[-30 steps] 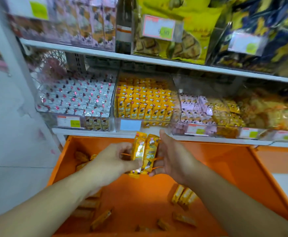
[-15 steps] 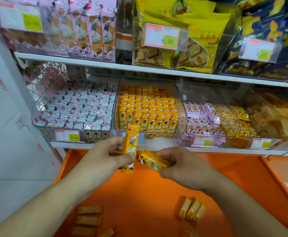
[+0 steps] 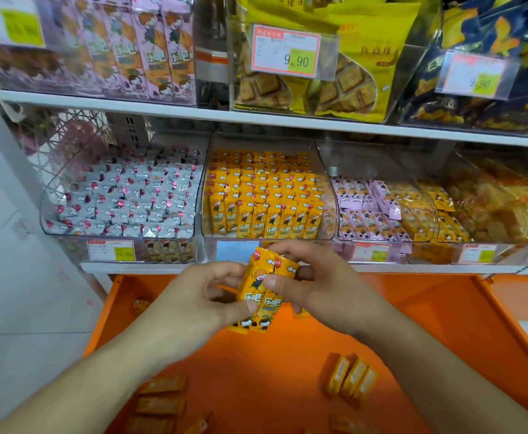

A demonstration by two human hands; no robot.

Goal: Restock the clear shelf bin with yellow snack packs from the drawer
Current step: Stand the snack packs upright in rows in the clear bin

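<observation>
Shop shelving [image 3: 256, 120] — orange drawer [image 3: 444, 324] below

Hands [image 3: 256, 296] brought two packs [image 3: 261, 289] together upright.

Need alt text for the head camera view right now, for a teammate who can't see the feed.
Both hands, left hand and right hand, hold two yellow cartoon-printed snack packs side by side above the open orange drawer, just below the clear plastic shelf bin already lined with matching packs. More yellow packs lie loose in the drawer.
</observation>
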